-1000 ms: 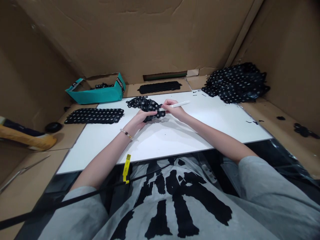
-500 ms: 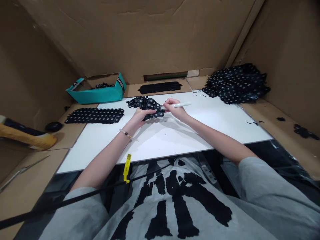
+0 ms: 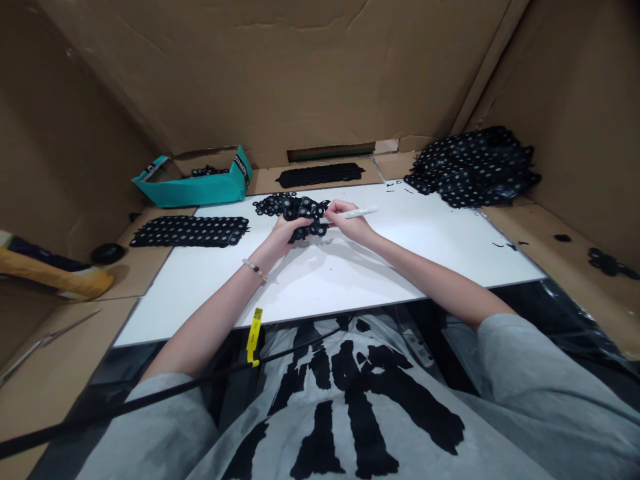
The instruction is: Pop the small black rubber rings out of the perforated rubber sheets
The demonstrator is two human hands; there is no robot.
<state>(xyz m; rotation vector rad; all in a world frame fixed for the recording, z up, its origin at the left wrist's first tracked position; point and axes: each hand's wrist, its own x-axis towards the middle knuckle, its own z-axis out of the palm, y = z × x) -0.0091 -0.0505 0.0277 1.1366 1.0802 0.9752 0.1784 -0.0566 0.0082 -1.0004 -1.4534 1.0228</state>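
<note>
My left hand [image 3: 289,230] is closed on a black perforated rubber sheet [image 3: 307,227] with round holes, its thumb lying across the top. My right hand [image 3: 349,220] pinches a white pen-shaped tool [image 3: 361,212]; its tip reaches the sheet beside my left thumb, and I cannot make out the tip itself. Both hands are held over the white board [image 3: 320,287]. Just behind and left of them, a small heap of loose black rings [image 3: 270,204] lies on the board.
A teal open box [image 3: 195,192] holding black pieces stands back left. Flat perforated sheets [image 3: 190,232] lie left, a dark strip [image 3: 320,175] at the back, and a big sheet pile [image 3: 475,167] back right. Scissors [image 3: 47,339] lie far left. A black cable crosses in front.
The sheet in my left hand has bent, and loose ring shapes now show along its upper edge. My right hand and the white tool have shifted slightly left.
</note>
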